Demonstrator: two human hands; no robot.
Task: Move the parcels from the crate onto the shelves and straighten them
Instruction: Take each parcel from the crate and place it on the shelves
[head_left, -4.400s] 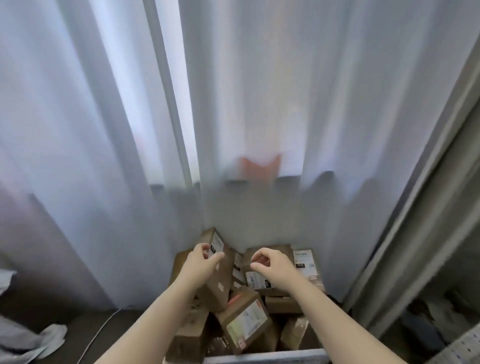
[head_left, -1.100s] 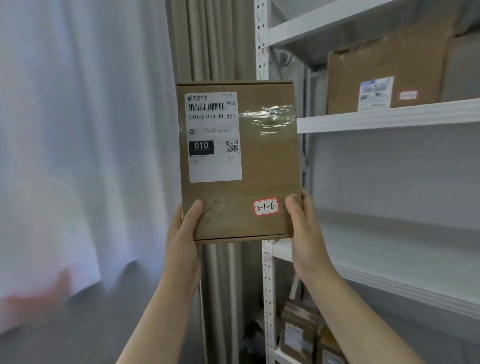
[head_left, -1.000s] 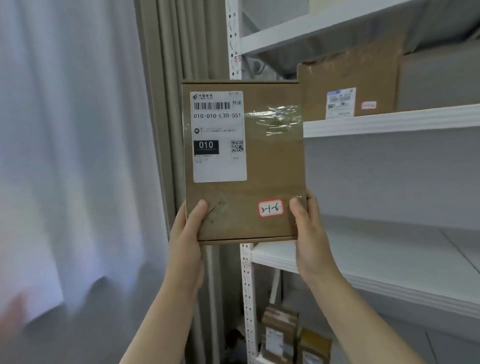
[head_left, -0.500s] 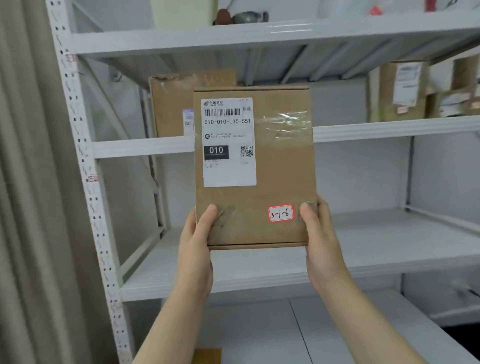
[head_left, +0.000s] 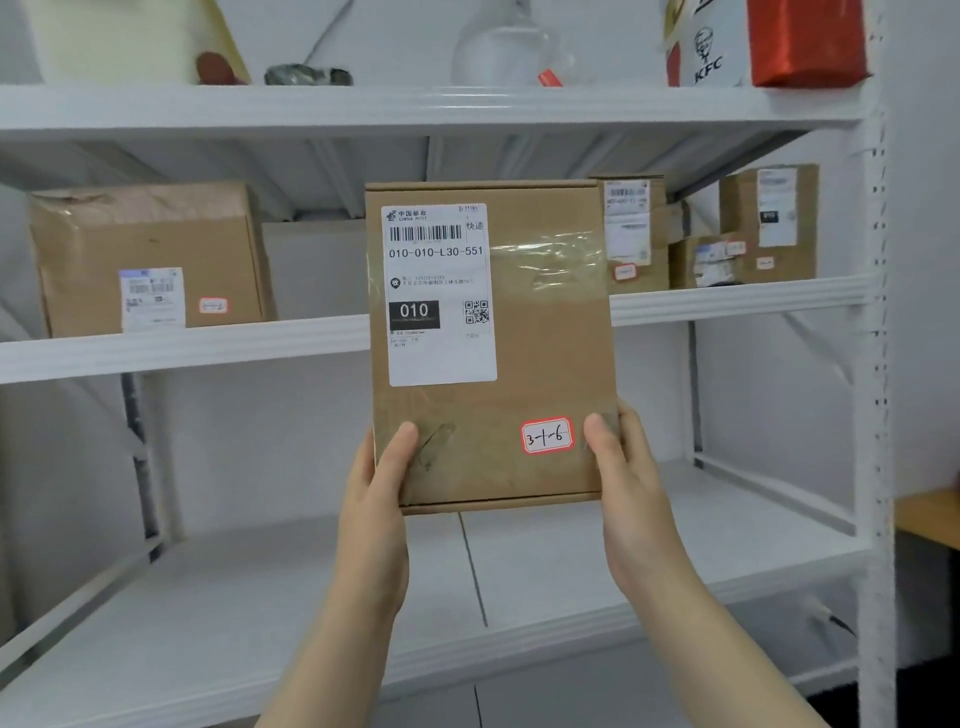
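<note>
You held the parcel (head_left: 519, 353) upright in the air in front of the white shelf unit (head_left: 875, 364), its broad face turned toward you and resting on no shelf. Your left hand (head_left: 374, 509) gripped its lower left corner and your right hand (head_left: 634, 504) its lower right corner. Each thumb lay flat on the front, and the other fingers were hidden behind the cardboard.

The white shipping label (head_left: 439, 293) at the upper left read "中国邮政 CHINA POST" and "快递" above a barcode. Below that came "010-010-L30-551", a black block with "010" and a QR code; the smaller print was too fine to read. Clear tape (head_left: 545, 257) crossed the box to the right of the label. A red-bordered sticker (head_left: 546, 435) just beside your right thumb carried the handwritten "3-1-6".

Behind the parcel, the middle shelf (head_left: 182, 345) held a large brown box (head_left: 150, 244) at the left, with a white label and a small red-edged sticker, both illegible. At the right stood a tall box (head_left: 636, 234), a low box (head_left: 706, 260) and another tall box (head_left: 774, 223), all labelled in blurred print. The lower shelf (head_left: 260, 597) lay below your hands. On the top shelf (head_left: 415, 106) stood a cup marked "KFC" (head_left: 709, 44), just beside a red package (head_left: 808, 39).
</note>
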